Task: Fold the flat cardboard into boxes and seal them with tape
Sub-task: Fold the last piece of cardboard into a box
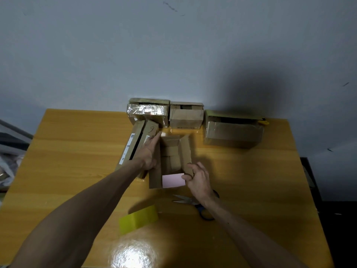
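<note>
Scissors (185, 199) under right hand (200, 181) gripping carton (155, 176), boxes (233, 132) behind

Dim overhead light, bright glare patch on the glossy table (251, 180), dark shadow on wall (251, 88), soft wide-angle bending at edges

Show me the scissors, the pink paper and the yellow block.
scissors (184, 199), head view, on the blades.
pink paper (173, 180), head view, at its middle.
yellow block (138, 221), head view, on its front face.

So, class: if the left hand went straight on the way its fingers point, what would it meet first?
Probably the shiny tape-wrapped box at the wall, near its right corner, though depth is unclear. The left hand lies along the open box's flap.
</note>
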